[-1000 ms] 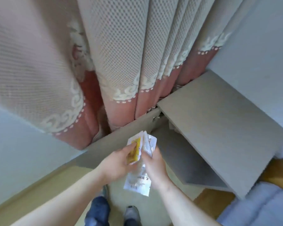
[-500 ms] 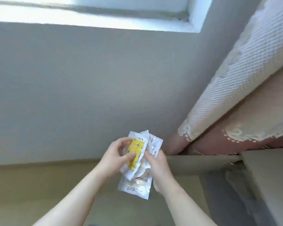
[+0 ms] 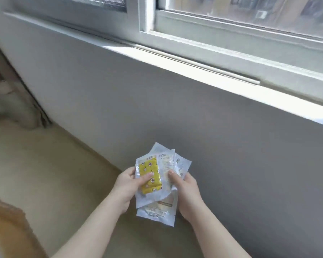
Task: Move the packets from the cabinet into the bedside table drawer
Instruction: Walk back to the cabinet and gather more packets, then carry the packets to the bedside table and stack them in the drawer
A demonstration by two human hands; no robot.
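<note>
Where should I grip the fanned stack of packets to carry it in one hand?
Grip the stack of packets at its middle, where the layers overlap, from the left edge: thumb on the yellow packet as the left hand has it, fingers behind. The fanned top and bottom corners are single sheets; pinching there would likely let others slip.

grey wall [image 3: 175, 112] under sunlit window sill [image 3: 231, 84], beige floor [image 3: 45, 174]

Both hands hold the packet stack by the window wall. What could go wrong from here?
The packets are fanned unevenly between the left hand and right hand; the lowest packet hangs below both and may slip out.
No drawer is in view; a loose stack carried further may shed packets.
</note>
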